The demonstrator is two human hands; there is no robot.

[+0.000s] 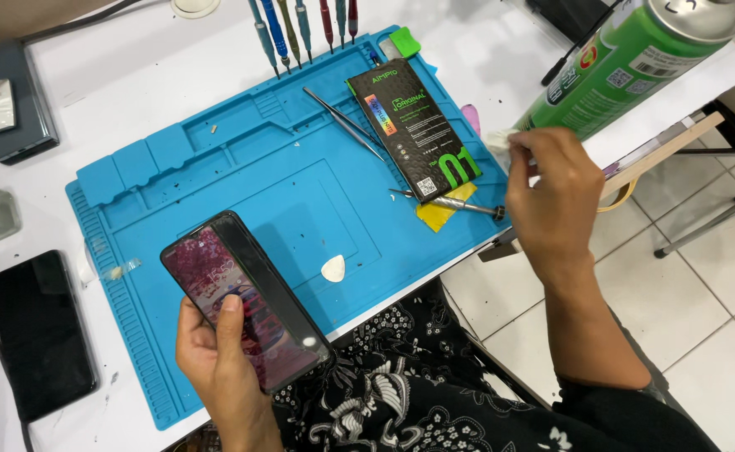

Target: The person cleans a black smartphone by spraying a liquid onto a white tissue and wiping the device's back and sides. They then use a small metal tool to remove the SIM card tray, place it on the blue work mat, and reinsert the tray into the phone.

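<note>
Phone (246,301) gripped in left hand (216,360), long axis running up-left; right hand (551,197), well apart to its right, pinches white wad (501,141).

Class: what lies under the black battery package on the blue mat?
Under the black battery package lies the blue mat; a yellow sheet shows at its lower end. Whatever else it covers is hidden.

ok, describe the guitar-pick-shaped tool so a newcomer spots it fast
Start at the blue mat covering the white table. In its large central recess, just right of the lit phone in the left hand, lies a white pick: the only small, flat, rounded-triangle piece there.
</note>
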